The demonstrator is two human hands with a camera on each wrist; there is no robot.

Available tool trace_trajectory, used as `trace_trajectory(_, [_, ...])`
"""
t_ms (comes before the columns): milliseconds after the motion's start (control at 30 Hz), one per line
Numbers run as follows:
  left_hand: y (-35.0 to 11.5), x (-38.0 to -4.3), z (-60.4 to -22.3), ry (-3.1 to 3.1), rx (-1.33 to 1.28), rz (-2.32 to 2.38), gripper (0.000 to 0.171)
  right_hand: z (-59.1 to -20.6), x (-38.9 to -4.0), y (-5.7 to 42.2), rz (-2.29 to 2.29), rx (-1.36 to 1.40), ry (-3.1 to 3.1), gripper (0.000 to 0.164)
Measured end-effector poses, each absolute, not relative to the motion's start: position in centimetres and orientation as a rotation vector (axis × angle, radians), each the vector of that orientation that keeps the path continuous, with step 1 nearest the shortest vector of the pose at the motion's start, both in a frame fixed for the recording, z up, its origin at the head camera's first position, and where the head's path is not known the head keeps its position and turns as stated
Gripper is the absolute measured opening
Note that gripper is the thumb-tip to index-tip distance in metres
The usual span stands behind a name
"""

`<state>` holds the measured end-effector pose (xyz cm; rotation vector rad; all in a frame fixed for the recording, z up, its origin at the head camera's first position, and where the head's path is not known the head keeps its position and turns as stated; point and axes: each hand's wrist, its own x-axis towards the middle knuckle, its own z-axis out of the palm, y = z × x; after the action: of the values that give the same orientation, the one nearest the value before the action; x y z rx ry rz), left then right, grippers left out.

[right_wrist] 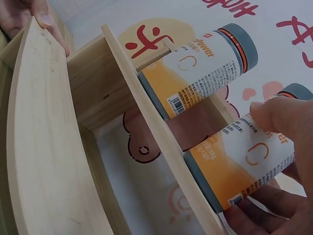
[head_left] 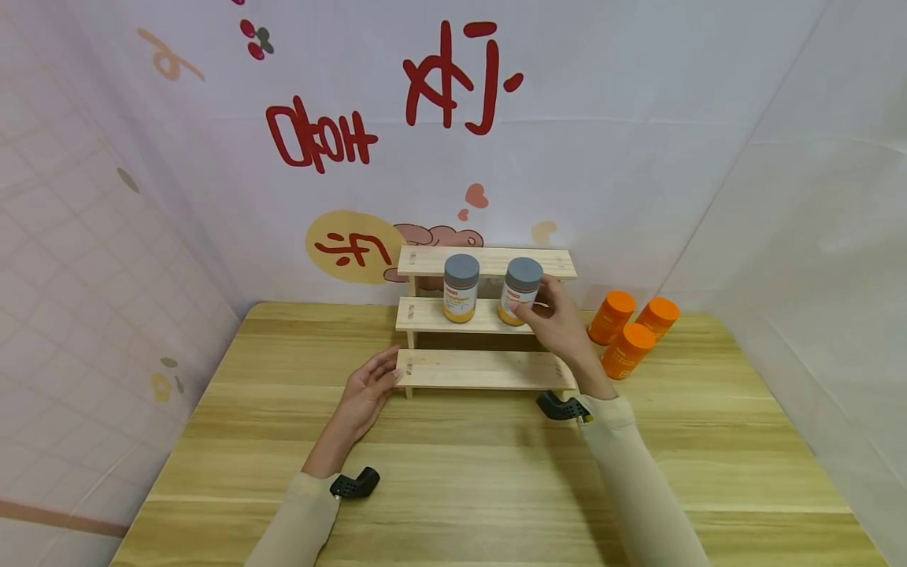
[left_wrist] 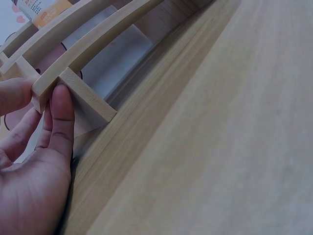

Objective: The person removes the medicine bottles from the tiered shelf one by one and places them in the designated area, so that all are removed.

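A three-tier wooden rack [head_left: 489,370] stands on the table against the back wall. Two supplement bottles with grey lids and white-and-orange labels are upright on its middle tier. My right hand [head_left: 560,323] grips the right-hand bottle [right_wrist: 239,161], thumb on the near side and fingers behind; its base meets the middle board. The other bottle [head_left: 460,291] stands to its left, untouched. With my left hand [head_left: 368,394] I pinch the left end of the lowest board [left_wrist: 49,83], thumb above and fingers beneath, as the left wrist view shows.
Several white wall panels enclose the table [head_left: 453,480]. Right of the rack, three orange bottles [head_left: 627,350] are grouped close together near my right forearm. The rack's top board [head_left: 496,261] sits behind and above the grey lids.
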<state>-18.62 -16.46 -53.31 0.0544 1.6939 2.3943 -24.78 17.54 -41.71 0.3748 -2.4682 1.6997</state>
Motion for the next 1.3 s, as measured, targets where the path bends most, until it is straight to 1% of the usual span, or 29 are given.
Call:
trace_trajectory(367, [-16.4, -18.5, -53.3, 1.692, 0.060, 2.394, 0.061, -41.9, -24.6, 17.7, 1.674, 0.352, -2.476, 0.062])
trace_trajectory(667, [-16.3, -18.6, -53.2, 1.693, 0.067, 2.394, 0.060, -41.2, -23.8, 18.6, 1.655, 0.350, -2.504, 0.065])
trace_trajectory(867, [-16.4, -18.5, -53.3, 1.695, 0.071, 2.395, 0.061, -40.9, -23.0, 19.7, 1.589, 0.389, -2.487, 0.061])
trace_trajectory(1300, [-16.4, -18.5, -53.1, 1.688, 0.065, 2.393, 0.060, -40.5, -21.7, 23.3, 1.520, 0.309, -2.445, 0.057])
